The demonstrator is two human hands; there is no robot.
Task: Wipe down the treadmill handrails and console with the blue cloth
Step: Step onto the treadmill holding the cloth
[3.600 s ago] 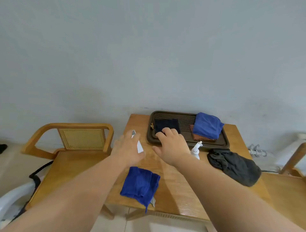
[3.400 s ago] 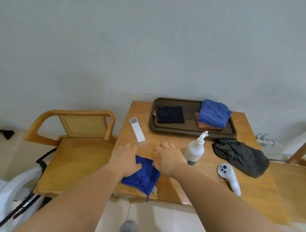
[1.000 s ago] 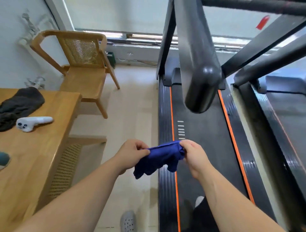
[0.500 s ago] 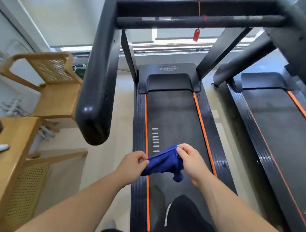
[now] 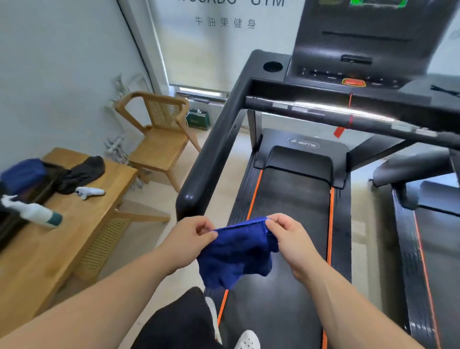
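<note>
A person holds the blue cloth [image 5: 236, 254] in both hands over the treadmill belt [image 5: 293, 211].
The left hand [image 5: 191, 239] pinches the top left edge of the blue cloth, and the right hand [image 5: 291, 239] pinches the top right edge. The cloth hangs between them and sags down. The black handrail [image 5: 214, 149] ends just past the left hand. The console [image 5: 361, 49] is high up ahead. A bench [image 5: 62, 244] with a spray bottle [image 5: 34, 211] stands to the left.

Small gym, this one: a treadmill [image 5: 296, 189] right in front, a second treadmill [image 5: 438, 249] just beside it, console [image 5: 361, 49] display glowing green, "GYM" lettering [image 5: 267, 2] across the blind [image 5: 199, 54].
</note>
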